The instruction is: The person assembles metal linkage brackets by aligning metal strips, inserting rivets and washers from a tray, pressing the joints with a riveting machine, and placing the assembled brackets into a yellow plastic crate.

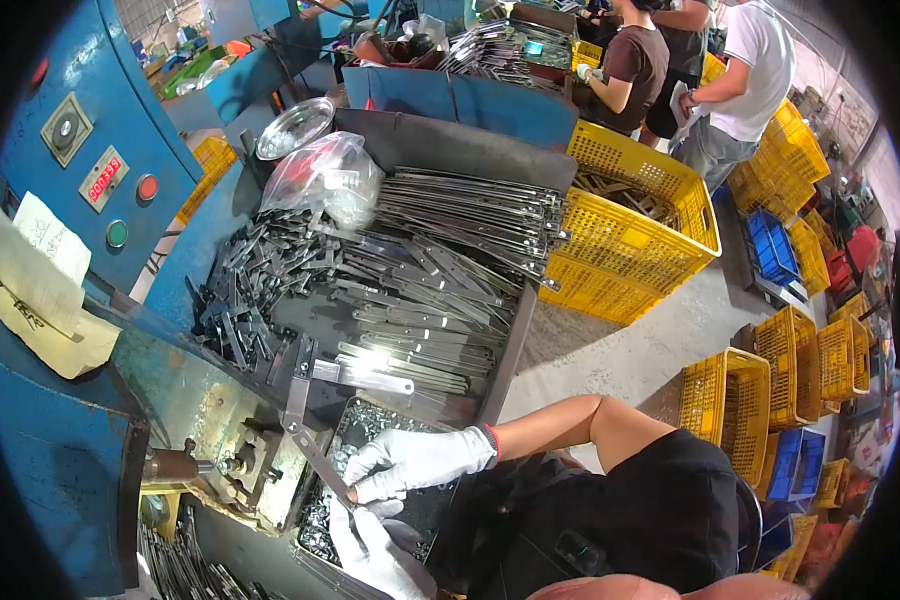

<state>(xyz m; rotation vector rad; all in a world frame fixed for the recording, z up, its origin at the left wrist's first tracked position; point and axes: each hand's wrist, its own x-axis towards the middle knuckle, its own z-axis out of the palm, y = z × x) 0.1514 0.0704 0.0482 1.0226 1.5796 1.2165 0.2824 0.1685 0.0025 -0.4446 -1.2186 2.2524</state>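
1. Two gloved hands are meeting at the lower middle of the frame, where the right hand [415,462] is pinching the near end of a metal linkage [322,462] between thumb and fingers.
2. The linkage is reaching from that grip toward the upper left, bending at a pivot [293,425] just beside the machine fixture [252,468].
3. Its thin, flat strips are looking stiff and fairly light; they are probably swinging freely at the pivot, and the smooth metal is likely being slippery under cloth gloves. Nothing about it is suggesting fragility, though its edges may be sharp.
4. Flat faces near the end are offering the best hold, clear of the pivot, where fingers could be nipped.
5. The right forearm [545,425] is coming in from the right of the frame, elbow bent, palm turned mostly down.
6. The left hand [378,555] is resting below, its fingers curling close to the same end; whether they are pinching it, one cannot tell.
7. Small metal bits [362,422] are lying beneath and around the hands.
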